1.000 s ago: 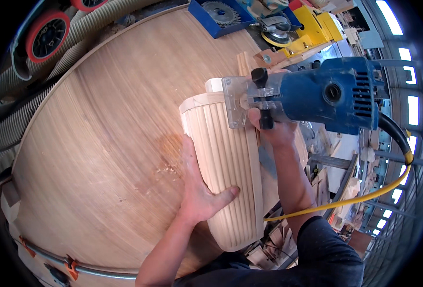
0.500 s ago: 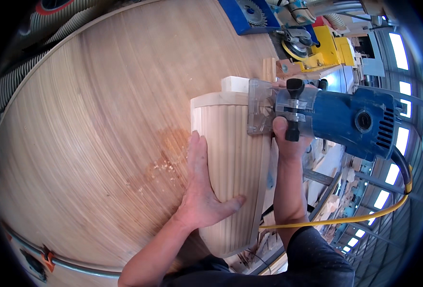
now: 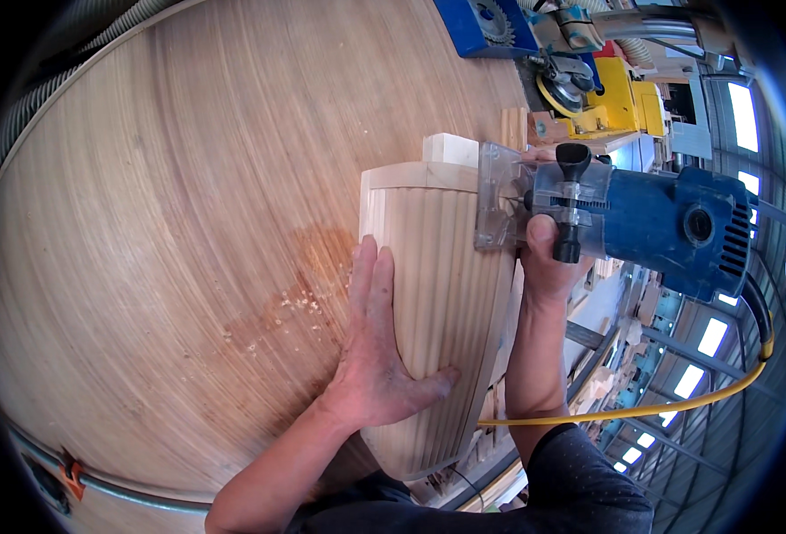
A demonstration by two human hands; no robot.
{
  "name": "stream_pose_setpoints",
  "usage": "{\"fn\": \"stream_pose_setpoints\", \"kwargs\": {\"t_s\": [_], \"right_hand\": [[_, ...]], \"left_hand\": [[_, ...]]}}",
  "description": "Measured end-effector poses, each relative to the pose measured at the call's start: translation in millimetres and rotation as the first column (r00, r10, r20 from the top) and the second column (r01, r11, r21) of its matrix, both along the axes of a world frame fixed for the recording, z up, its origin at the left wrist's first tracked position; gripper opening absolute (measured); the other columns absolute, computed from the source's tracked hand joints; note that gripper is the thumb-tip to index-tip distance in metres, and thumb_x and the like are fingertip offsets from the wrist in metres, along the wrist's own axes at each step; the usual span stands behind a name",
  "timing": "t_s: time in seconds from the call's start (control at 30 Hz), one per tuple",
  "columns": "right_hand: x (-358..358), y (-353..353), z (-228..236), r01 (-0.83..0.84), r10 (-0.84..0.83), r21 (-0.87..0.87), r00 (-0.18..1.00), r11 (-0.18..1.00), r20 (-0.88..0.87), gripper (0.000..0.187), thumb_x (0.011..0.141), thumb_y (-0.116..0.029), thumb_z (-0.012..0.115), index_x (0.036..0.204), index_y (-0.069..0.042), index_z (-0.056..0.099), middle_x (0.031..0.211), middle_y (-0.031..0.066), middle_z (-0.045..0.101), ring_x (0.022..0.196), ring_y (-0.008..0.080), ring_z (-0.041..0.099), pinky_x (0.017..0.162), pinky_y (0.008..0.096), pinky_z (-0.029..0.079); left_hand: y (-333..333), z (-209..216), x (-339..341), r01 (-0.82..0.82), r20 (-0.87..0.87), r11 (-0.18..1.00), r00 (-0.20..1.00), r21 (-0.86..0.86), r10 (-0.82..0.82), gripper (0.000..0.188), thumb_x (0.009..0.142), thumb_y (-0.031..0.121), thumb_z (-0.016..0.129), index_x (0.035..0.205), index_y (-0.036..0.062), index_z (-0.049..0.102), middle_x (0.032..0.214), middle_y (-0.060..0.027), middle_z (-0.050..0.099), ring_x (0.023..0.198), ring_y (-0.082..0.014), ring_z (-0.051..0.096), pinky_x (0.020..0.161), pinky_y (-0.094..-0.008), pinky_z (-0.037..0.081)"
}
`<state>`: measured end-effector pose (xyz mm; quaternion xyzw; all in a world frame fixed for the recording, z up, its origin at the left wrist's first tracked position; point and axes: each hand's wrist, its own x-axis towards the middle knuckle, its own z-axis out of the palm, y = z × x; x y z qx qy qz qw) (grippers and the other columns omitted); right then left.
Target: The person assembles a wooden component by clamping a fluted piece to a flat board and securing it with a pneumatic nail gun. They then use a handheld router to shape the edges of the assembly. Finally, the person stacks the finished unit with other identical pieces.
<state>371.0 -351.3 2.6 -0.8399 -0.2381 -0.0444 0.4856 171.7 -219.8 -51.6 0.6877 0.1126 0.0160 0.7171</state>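
Note:
A pale, fluted wooden piece (image 3: 437, 294), broad at the far end and tapering toward me, stands tilted at the right side of the wood-grained tabletop. My left hand (image 3: 377, 356) grips it, fingers along its left side and thumb across the ribbed face. Against its far right edge sits the clear base of a blue trim router (image 3: 655, 214), lying sideways. My right hand (image 3: 553, 258) is closed round the router's clear base housing, thumb in sight and the other fingers mostly hidden. A small pale wood block (image 3: 451, 149) shows just behind the piece's far end.
Wood shavings (image 3: 299, 303) lie on the tabletop (image 3: 188, 178) left of my left hand. The yellow power cord (image 3: 669, 407) loops across my right forearm. A blue box (image 3: 482, 31) with a saw blade, a sander (image 3: 566, 84) and a yellow machine (image 3: 620, 93) sit at the far right.
The whole view has shifted slightly, with the router and the background appearing farther right. Both hands keep the same hold, and the router base stays at the piece's far right edge.

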Motion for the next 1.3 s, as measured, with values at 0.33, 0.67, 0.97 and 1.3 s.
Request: {"fn": "stream_pose_setpoints", "kwargs": {"t_s": [0.33,0.67,0.97,1.3], "right_hand": [[0,11,2,-0.063,0.062,0.019,0.997,0.998,0.054,0.087,0.078,-0.053,0.089,0.139,-0.004,0.052,0.126,0.0153,0.067,0.117,0.0287,0.065,0.104,0.045,0.051],[5,5,1,-0.003,0.01,-0.08,0.996,0.997,0.089,0.083,0.079,-0.055,0.087,0.135,-0.001,0.058,0.123,0.0145,0.068,0.114,0.0269,0.066,0.103,0.0428,0.051],[13,12,-1,-0.027,0.028,-0.008,0.997,1.0,0.073,0.081,0.08,-0.05,0.087,0.137,-0.001,0.057,0.125,0.0154,0.068,0.117,0.0277,0.066,0.103,0.0431,0.051],[23,19,-4,-0.102,0.097,0.039,0.989,0.994,0.111,0.072,0.083,-0.036,0.085,0.139,0.0,0.056,0.127,0.0119,0.069,0.115,0.0267,0.067,0.103,0.0427,0.051]], "left_hand": [[-1,-4,-3,0.016,0.033,0.999,0.999,0.044,-0.018,0.143,0.064,0.03,0.088,0.163,-0.0012,-0.011,0.167,-0.0313,-0.002,0.158,-0.048,0.0,0.128,-0.0574,0.011],[2,-2,-4,0.028,0.03,0.998,0.999,0.053,-0.029,0.142,0.066,0.029,0.092,0.162,-0.0033,-0.007,0.166,-0.0348,-0.005,0.157,-0.0519,-0.001,0.128,-0.0543,0.014],[2,-2,-4,0.026,0.034,0.998,0.999,0.05,-0.027,0.14,0.066,0.029,0.091,0.162,-0.0057,-0.005,0.166,-0.0357,-0.003,0.157,-0.0526,0.0,0.129,-0.0535,0.014],[1,-4,-4,0.003,0.061,0.999,0.998,0.047,-0.006,0.14,0.066,0.03,0.091,0.162,-0.006,-0.004,0.166,-0.0364,-0.002,0.156,-0.0529,0.001,0.128,-0.0537,0.015]]}}
